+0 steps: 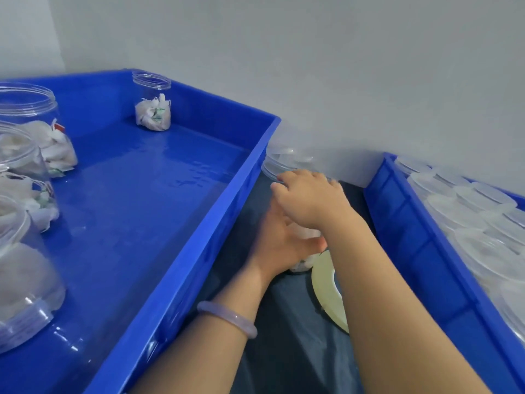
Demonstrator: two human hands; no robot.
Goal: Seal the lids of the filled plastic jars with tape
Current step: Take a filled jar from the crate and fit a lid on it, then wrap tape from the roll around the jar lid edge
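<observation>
Beside a large blue plastic crate (227, 211), your left hand (284, 245) curls around a clear plastic jar of white sachets (304, 264) standing on the dark table (298, 351). Your right hand (309, 194) rests bent fingers on a stack of clear lids (284, 162); whether it holds one is unclear. You appear to be capping. Next, seat a lid squarely, then pick up the pale tape roll (326, 291).

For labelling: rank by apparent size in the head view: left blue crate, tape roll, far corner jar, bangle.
Left blue crate
Far corner jar and tape roll: alike, roll partly hidden
Bangle
</observation>
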